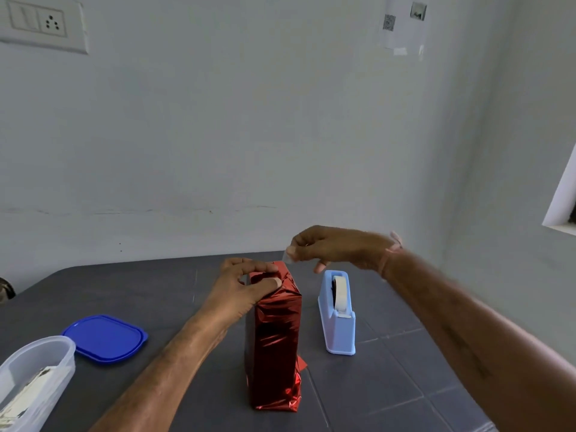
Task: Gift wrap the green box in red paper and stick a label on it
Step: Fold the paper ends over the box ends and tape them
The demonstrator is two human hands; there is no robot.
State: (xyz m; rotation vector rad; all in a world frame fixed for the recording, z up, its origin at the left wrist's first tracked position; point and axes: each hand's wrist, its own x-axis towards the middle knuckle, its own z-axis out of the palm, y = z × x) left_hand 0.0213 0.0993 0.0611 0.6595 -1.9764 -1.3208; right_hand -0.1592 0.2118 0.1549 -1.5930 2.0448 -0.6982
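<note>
Box (276, 338), red-wrapped, stood upright on table (389, 369), centre-bottom of frame. Left hand (246, 285) pinched it at the top; right hand (336, 247) pinched tape strip (288, 257) just upper right, v. near.

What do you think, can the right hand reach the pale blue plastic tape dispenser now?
Probably yes: the right hand hovers near the pale blue plastic tape dispenser, nothing between them, though it pinches a clear tape strip.
</note>
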